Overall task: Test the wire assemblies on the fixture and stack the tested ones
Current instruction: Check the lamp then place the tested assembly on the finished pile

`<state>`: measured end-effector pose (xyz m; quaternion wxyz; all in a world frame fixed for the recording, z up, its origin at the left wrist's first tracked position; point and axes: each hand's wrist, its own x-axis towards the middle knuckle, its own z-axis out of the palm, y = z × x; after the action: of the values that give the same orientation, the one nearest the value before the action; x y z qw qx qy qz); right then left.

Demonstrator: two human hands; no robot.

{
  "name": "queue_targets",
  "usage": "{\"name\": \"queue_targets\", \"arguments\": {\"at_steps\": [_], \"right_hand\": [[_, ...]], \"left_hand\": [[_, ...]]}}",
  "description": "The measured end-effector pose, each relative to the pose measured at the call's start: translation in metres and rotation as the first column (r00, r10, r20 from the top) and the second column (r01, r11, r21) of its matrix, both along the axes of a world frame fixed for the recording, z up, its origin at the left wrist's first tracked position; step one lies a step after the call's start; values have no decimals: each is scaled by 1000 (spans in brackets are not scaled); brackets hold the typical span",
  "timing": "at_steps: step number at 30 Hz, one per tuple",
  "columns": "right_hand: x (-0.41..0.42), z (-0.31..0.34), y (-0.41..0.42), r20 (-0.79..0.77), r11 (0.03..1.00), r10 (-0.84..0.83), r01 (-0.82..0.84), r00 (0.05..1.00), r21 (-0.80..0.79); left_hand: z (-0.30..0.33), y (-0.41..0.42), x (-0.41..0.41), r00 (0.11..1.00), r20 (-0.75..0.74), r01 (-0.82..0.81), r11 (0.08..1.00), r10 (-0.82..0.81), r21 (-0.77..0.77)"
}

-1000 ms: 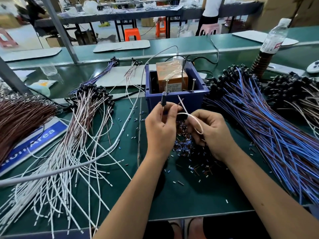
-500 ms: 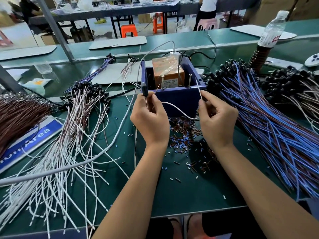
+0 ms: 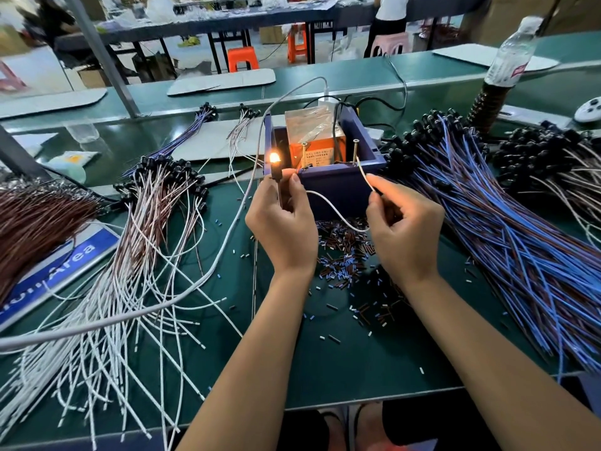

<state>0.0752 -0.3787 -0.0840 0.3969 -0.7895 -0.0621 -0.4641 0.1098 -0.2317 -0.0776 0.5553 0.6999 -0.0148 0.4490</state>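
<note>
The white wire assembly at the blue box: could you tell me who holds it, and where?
Both hands hold the white wire assembly: the left hand grips its lit lamp end, the right hand pinches its free lead near the tip.

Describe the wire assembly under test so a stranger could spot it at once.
Find the blue box mid-table. Both hands hold one white wire assembly at its front: the right hand touches a wire end to a screw. Only its lamp glows orange.

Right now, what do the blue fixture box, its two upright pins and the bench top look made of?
Blue fixture box: looks like moulded plastic, matte, with even colour and thick rounded walls. Upright pins: probably metal screws, with flat bright heads and thin shanks; threads too small to confirm. Bench top: smooth dark green mat, likely rubber or vinyl, with a soft low sheen.
</note>
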Motion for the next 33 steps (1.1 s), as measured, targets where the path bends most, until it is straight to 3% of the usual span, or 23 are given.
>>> {"name": "queue_targets", "arguments": {"at_steps": [9, 16, 23, 28, 33], "right_hand": [[0, 0, 0, -8, 1000, -7, 7, 1000, -17], [-7, 1, -3, -33, 994, -5, 9, 999, 109], [-29, 18, -44, -41, 960, -107, 114, 993, 254], [-61, 47, -148, -102, 868, -331, 345, 938, 357], [-114, 56, -251, -347, 571, -611, 699, 712, 430]], "left_hand": [[0, 0, 0, 1000, -14, 24, 1000, -24, -13], [7, -5, -12, 1000, 14, 18, 997, -17, -80], [36, -63, -30, 962, -66, 248, 948, -266, -200], [65, -152, -26, 806, -221, 485, 826, -550, -287], [76, -265, -29, 390, -462, 720, 577, -796, -385]]}}
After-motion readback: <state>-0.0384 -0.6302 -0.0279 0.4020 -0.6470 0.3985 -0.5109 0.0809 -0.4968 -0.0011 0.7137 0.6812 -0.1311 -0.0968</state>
